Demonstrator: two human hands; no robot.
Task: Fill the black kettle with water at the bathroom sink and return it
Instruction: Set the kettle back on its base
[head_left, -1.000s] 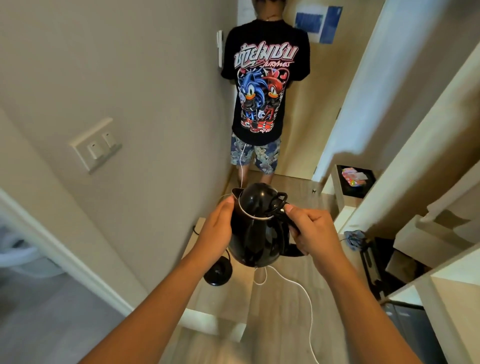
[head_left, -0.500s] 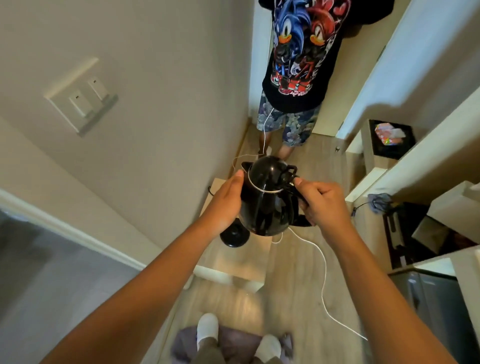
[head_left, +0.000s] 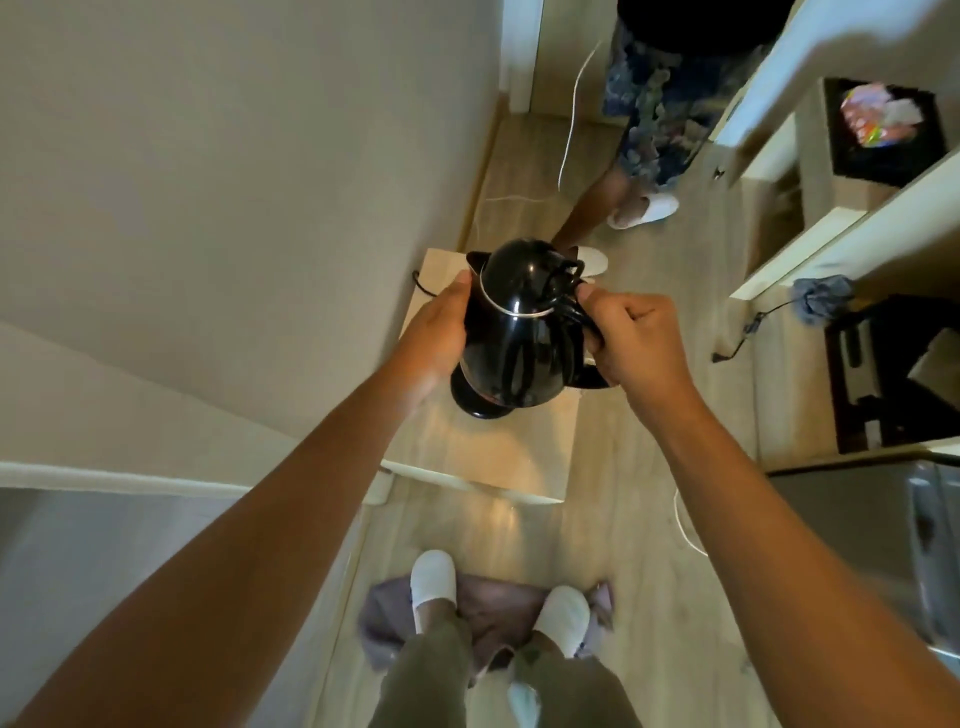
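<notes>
The glossy black kettle (head_left: 519, 332) hangs upright between both my hands, low over a small pale wooden table (head_left: 488, 457) that stands against the left wall. My right hand (head_left: 631, 332) is wrapped around the kettle's handle on its right side. My left hand (head_left: 441, 332) lies flat against its left side, fingers up near the spout. The round black base (head_left: 475, 402) peeks out under the kettle's lower left edge; whether the two touch I cannot tell.
Another person's legs in white slippers (head_left: 644, 208) stand just beyond the table. A white cable (head_left: 683, 530) trails over the wooden floor. Cabinets and a dark open box (head_left: 883, 135) line the right side. My own feet stand on a purple cloth (head_left: 498, 608).
The view has tipped downward, so my feet and the cloth show. The kettle has come down over the black base, which now shows only at its lower left edge. Both hands keep their grip.
</notes>
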